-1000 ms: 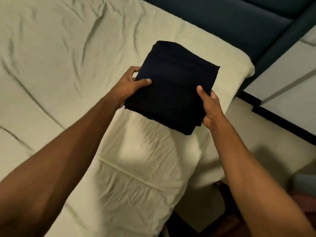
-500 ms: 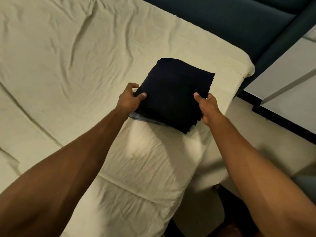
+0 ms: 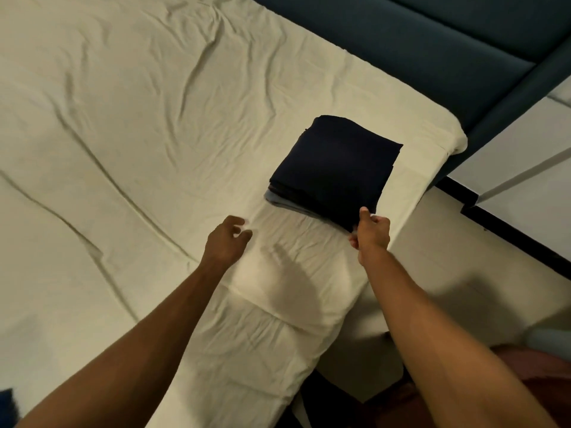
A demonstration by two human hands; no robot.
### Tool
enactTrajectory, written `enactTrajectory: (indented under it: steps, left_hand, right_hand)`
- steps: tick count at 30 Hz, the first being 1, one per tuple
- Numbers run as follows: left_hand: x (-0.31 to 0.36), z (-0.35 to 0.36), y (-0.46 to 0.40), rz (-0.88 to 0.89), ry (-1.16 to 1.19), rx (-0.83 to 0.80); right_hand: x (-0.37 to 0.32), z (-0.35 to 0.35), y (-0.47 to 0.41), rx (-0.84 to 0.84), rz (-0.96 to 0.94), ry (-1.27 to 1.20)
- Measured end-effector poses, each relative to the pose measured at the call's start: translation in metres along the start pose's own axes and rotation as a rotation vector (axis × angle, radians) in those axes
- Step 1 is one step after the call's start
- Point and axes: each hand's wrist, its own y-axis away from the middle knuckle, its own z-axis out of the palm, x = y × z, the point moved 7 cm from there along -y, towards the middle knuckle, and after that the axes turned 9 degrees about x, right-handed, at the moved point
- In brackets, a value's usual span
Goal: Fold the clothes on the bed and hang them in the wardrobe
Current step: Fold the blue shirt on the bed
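1. The dark cloth (image 3: 335, 166) is folded into a neat square. It lies flat on the bed (image 3: 139, 125), out at about 1 o'clock from your hands, near the bed's right edge.
2. It sits on top of a pale blue cloth (image 3: 279, 201). Only a thin strip of the blue one peeks out at the near left side, so I cannot tell how well that one is folded.
3. Your right hand (image 3: 370, 231) is at the near corner of the dark cloth. Its grip is narrow, with the thumb touching that corner. I cannot tell if it pinches the cloth or only touches it.
4. Your left hand (image 3: 227, 239) is at about 9 o'clock from the right one, well apart from the pile. Its grip is loose and half curled, and it holds nothing.
5. So the folding part looks done for these two cloths.
6. What is left: hanging them up. No wardrobe and no hanger show here.
7. A bit of something blue (image 3: 6, 403) shows at about 8 o'clock, at the picture's edge. It may be more clothes to fold, but I cannot tell.
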Motion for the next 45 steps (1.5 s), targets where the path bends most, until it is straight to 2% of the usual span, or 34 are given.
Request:
enactTrajectory:
  steps: [2,4,7,17,22,27,30,32,36,41,45]
  left_hand:
    - [-0.035,-0.023,0.03,-0.05,0.044,0.021]
    - [-0.072,-0.048,0.067,-0.105,0.078,0.037]
    - [-0.123,-0.086,0.127,-0.162,0.092,0.081]
    - [-0.29,-0.251,0.319,-0.362,0.208,0.431]
    - [-0.373,-0.297,0.396,-0.517,0.173,0.591]
    - [-0.435,-0.298,0.434,-0.612,0.179,0.637]
    - [-0.454,-0.292,0.44,-0.599,0.204,0.655]
    - [-0.459,-0.288,0.44,-0.558,0.22,0.644]
    - [-0.457,-0.287,0.436,-0.477,0.248,0.622]
    - [-0.438,-0.311,0.436,-0.432,0.236,0.671]
    - [-0.411,-0.342,0.423,-0.419,0.168,0.683]
  right_hand:
    - [0.025,-0.003,0.029,0.025,-0.011,0.083]
    - [0.054,0.004,0.065,-0.027,-0.075,0.223]
    - [0.083,0.026,0.143,-0.229,-0.229,0.402]
    - [0.164,0.076,0.465,-0.826,-0.784,0.794]
    - [0.223,0.091,0.573,-1.067,-0.939,0.991]
    - [0.27,0.114,0.64,-1.182,-1.133,1.114]
    - [0.284,0.135,0.674,-1.152,-1.227,1.059]
    - [0.287,0.152,0.7,-1.112,-1.236,0.998]
    - [0.296,0.187,0.735,-1.121,-1.102,1.035]
    - [0.258,0.172,0.765,-1.217,-0.729,0.661]
    - [0.189,0.137,0.81,-1.33,-0.859,0.456]
